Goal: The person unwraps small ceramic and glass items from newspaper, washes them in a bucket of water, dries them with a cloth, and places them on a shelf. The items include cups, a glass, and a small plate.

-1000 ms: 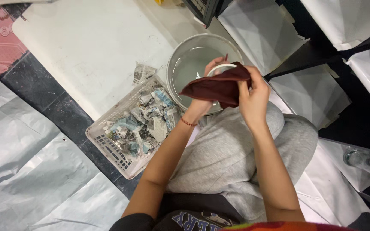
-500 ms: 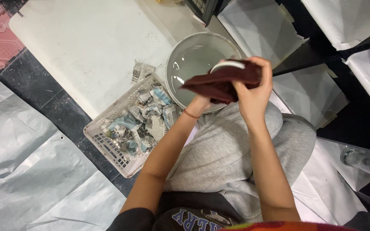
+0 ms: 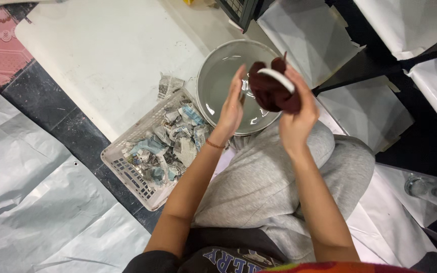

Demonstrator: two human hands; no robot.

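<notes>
Half a second earlier the dark maroon cloth (image 3: 274, 93) lay spread almost flat across both hands; now it is bunched into a lump and turned more upright, with the white rim of a small round object (image 3: 277, 78) showing as an arc on its upper side. The left hand has come off the cloth's underside and now stands beside it.

The right hand (image 3: 299, 108) is raised above the person's lap, fingers curled and closed around the bunched cloth from the right, thumb side toward the camera. The left hand (image 3: 232, 103) is held edge-on just to the left of the cloth, fingers straight and pressed together, palm facing the cloth; whether its fingertips touch the cloth cannot be told. A thin orange band (image 3: 214, 145) circles the left wrist.

The cloth and the white-rimmed object hang over the near-right edge of one round metal basin (image 3: 213, 76), which holds clear water and sits on the floor. One white plastic basket (image 3: 127, 169) full of crumpled newspaper scraps (image 3: 170, 136) stands just left of the basin, touching it. The person sits cross-legged in grey trousers (image 3: 269, 177).
</notes>
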